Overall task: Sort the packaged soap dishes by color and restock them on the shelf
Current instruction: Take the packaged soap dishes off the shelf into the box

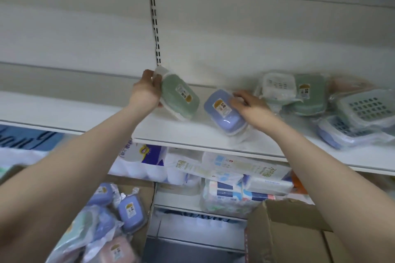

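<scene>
Soap dishes [333, 100] heaped right, blurred; pink one [346, 83] mostly hidden.

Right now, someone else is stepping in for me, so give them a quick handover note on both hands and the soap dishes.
Left hand grips a green soap dish, tilted on the shelf.
Right hand grips a blue soap dish on the same shelf.
Done: nothing sorted yet; a mixed pile lies to the right.
Left: group shelf dishes by color, then empty the box of blue, pink and greenish packs below.
</scene>
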Action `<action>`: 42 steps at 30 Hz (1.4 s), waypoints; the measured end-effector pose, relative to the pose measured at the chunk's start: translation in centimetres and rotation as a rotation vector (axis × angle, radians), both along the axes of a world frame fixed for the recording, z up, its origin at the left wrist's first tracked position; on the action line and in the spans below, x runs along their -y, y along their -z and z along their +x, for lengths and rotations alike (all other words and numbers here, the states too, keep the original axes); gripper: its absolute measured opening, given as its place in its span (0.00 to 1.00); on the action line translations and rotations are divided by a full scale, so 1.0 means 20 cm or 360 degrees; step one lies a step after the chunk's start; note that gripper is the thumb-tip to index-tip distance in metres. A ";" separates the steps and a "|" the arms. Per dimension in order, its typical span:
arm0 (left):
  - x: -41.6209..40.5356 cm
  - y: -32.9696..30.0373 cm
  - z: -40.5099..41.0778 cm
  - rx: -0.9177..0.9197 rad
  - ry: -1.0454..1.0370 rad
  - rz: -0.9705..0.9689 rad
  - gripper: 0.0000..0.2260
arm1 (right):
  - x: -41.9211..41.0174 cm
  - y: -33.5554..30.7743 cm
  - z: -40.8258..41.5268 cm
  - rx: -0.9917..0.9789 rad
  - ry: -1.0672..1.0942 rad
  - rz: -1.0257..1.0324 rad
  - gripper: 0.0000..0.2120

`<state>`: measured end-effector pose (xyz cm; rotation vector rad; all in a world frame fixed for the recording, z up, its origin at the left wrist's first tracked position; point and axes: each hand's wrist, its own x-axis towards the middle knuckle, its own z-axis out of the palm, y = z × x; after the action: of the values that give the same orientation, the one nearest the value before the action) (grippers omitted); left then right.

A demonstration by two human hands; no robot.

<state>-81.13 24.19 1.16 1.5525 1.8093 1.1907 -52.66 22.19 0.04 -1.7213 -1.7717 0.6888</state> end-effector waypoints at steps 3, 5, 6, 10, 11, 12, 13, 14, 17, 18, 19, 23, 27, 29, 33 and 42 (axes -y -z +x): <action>0.03 0.07 -0.08 -0.0068 -0.0051 -0.0095 0.16 | -0.05 0.02 -0.01 0.0353 0.0018 0.0061 0.15; 0.03 0.13 -0.13 -0.0368 -0.0068 -0.0136 0.19 | -0.07 0.02 -0.01 0.0553 0.0014 0.0130 0.16; 0.03 0.15 -0.15 -0.0511 -0.0060 -0.0118 0.22 | -0.08 0.02 -0.02 0.0613 -0.0002 0.0166 0.17; 0.07 0.17 -0.12 -0.0742 0.0200 0.0177 0.21 | -0.09 0.05 -0.08 0.0777 -0.0099 0.0085 0.19; 0.08 0.17 -0.09 -0.0813 0.0359 0.0187 0.21 | -0.08 0.06 -0.09 0.0780 -0.0116 0.0023 0.23; 0.08 0.18 -0.07 -0.0946 0.0510 0.0159 0.27 | -0.06 0.06 -0.10 0.0798 -0.0139 -0.0008 0.29; 0.09 0.18 -0.05 -0.1100 0.0619 0.0120 0.34 | -0.05 0.07 -0.11 0.0842 -0.0168 -0.0008 0.34; 0.09 0.19 -0.04 -0.1244 0.0673 0.0103 0.39 | -0.04 0.07 -0.12 0.0904 -0.0191 0.0002 0.38; 0.10 0.20 -0.06 -0.1409 0.0696 0.0124 0.46 | -0.04 0.10 -0.12 0.0997 -0.0175 -0.0011 0.41; 0.12 0.21 -0.08 -0.1391 0.0697 0.0131 0.46 | -0.04 0.11 -0.13 0.0991 -0.0142 -0.0013 0.41; 0.15 0.20 -0.10 -0.1365 0.0685 0.0138 0.46 | -0.04 0.12 -0.14 0.0984 -0.0099 -0.0005 0.40; 0.28 0.21 -0.24 -0.1399 0.0592 0.0295 0.44 | 0.03 0.15 -0.24 0.0945 0.0055 0.0105 0.37; 0.46 0.20 -0.50 -0.1423 0.0438 0.0423 0.44 | 0.15 0.13 -0.45 0.0803 0.0072 0.0323 0.36; 0.56 0.20 -0.66 -0.1334 0.0312 0.0457 0.44 | 0.23 0.11 -0.60 0.0661 0.0029 0.0452 0.37; 0.76 0.27 -1.02 -0.1216 0.0094 0.0409 0.42 | 0.43 0.11 -0.92 0.0439 -0.0101 0.0631 0.40; 1.35 0.76 -1.78 -0.1012 -0.0222 -0.0187 0.41 | 0.84 0.57 -1.70 0.0361 -0.0639 0.0663 0.40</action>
<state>-116.73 -2.89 -13.98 1.8993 2.3617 0.6575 -86.75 5.31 -11.43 -1.2141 -2.2605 0.2518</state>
